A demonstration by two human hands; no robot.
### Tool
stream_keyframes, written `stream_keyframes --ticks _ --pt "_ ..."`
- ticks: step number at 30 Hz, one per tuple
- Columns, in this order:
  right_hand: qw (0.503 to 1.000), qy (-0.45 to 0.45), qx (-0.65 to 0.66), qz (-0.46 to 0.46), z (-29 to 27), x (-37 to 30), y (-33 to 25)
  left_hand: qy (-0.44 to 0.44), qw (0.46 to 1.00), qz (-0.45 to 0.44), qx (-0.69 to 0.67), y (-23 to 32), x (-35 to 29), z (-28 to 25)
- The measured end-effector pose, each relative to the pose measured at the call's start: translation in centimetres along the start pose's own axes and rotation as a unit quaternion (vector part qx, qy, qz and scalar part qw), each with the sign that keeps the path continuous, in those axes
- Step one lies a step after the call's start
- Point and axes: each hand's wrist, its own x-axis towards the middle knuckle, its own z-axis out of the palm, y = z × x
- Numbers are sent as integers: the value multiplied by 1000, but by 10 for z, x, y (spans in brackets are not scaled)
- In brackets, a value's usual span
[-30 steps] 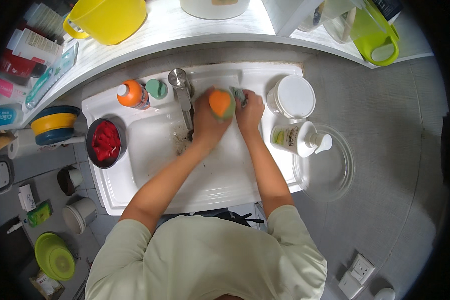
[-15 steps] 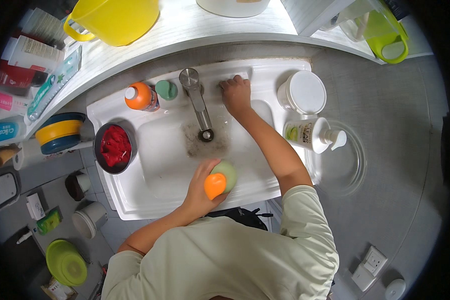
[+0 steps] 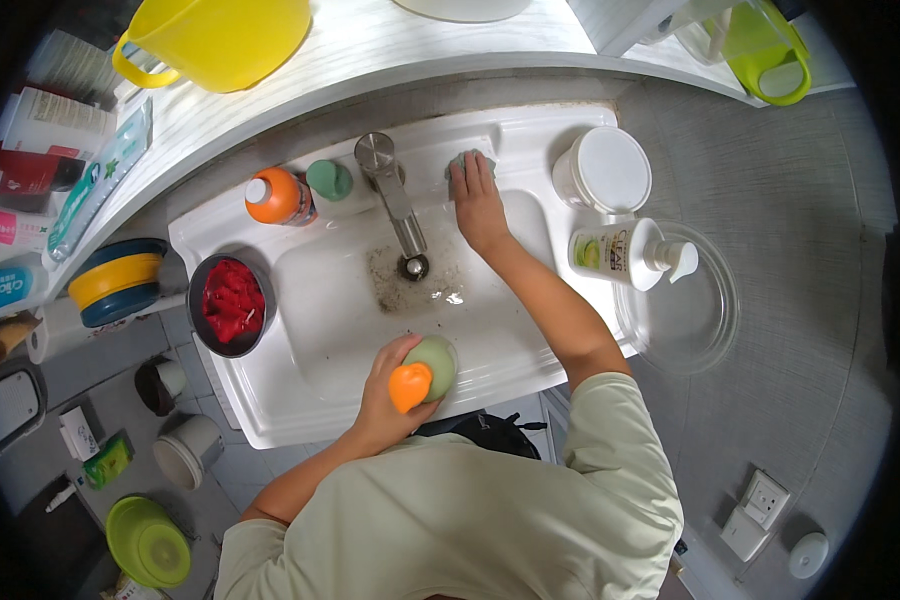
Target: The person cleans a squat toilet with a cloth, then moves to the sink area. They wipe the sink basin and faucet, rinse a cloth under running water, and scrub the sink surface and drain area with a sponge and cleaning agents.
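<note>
My left hand (image 3: 375, 402) is closed round a pale green round container (image 3: 435, 366) with a bright orange rounded piece (image 3: 409, 386) on it, over the near edge of the white sink (image 3: 320, 380). I cannot make out what kind of container it is. On the back ledge, right of the metal faucet (image 3: 395, 195), my right hand (image 3: 480, 208) presses a grey-green cloth (image 3: 456, 172) under its fingers. The cloth is partly hidden by the hand. Dark specks of dirt and a little water lie in the basin round the drain.
Left of the faucet stand an orange bottle (image 3: 279, 196) and a green lidded container (image 3: 328, 180). A dark bowl of red cloth (image 3: 233, 300) sits on the left rim. At right are a white tub (image 3: 606, 170), a pump bottle (image 3: 620, 254) and a clear round dish (image 3: 695, 320). A shelf (image 3: 450, 60) overhangs the back.
My right hand has gone from bunched to stretched fingers on the back ledge, and the cloth now shows beneath them. The container in my left hand has shifted slightly left and nearer.
</note>
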Motion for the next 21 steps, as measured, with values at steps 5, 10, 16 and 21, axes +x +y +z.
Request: stream_keyframes --ticks 5,10,16,21 --pt "991 -27 72 110 -8 23 -3 10 1000 -5 1 -1 -1 -3" --pt "980 -61 190 -3 -11 20 7 9 999 -34 -22 -2 -2 -7" --pt "982 28 118 146 -3 27 -6 6 1000 -28 -12 0 3 -9" --pt "984 -57 -29 168 3 25 2 6 1000 -12 9 -4 6 -12"
